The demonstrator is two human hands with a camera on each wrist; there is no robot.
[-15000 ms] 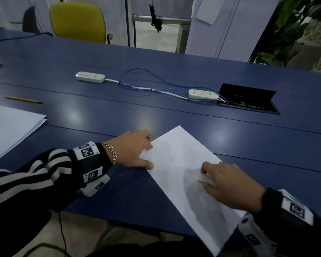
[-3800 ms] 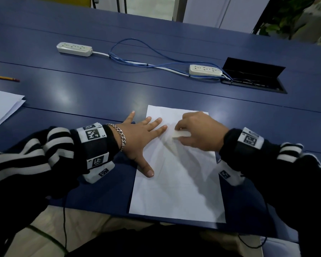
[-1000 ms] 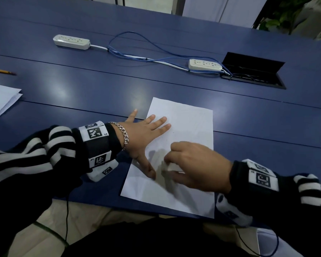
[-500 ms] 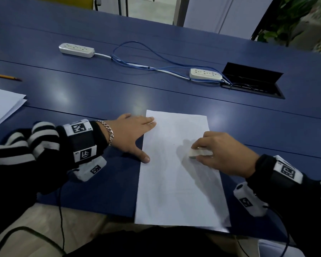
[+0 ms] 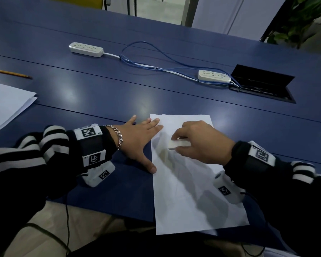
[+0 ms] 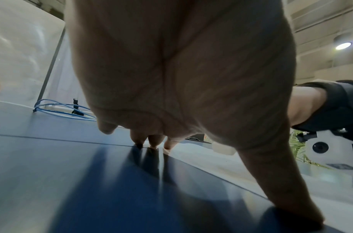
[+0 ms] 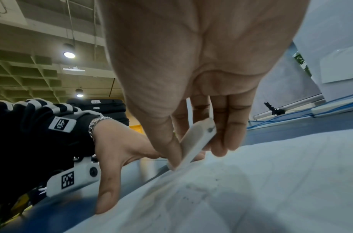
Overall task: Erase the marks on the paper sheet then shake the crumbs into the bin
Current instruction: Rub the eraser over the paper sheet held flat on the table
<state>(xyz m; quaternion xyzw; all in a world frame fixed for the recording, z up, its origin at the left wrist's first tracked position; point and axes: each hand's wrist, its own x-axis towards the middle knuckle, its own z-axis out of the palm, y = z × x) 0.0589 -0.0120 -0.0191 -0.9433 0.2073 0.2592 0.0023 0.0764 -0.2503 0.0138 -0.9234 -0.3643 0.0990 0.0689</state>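
1. The head view, centre frame, shows the white paper sheet [image 5: 189,179] lying on the dark blue table [image 5: 104,93], its near edge overhanging the table's front edge at the bottom.
2. The left hand [image 5: 137,140] lies flat with fingers spread straight — fingertips and thumb pinning the sheet's left edge.
3. The right hand [image 5: 198,141] pinches a white block eraser [image 5: 178,144] against the sheet's upper part.
4. Only the right wrist view shows faint grey marks and dark specks — probably crumbs — on the paper at lower centre, and a dark smudge on the eraser [image 7: 197,138].
5. The left wrist view shows bare blue tabletop left of the sheet.
6. Upper frame: two white power strips [image 5: 86,49] with blue cables; at left a yellow pencil [image 5: 9,73] and stacked white paper [image 5: 6,101], well apart from the sheet.
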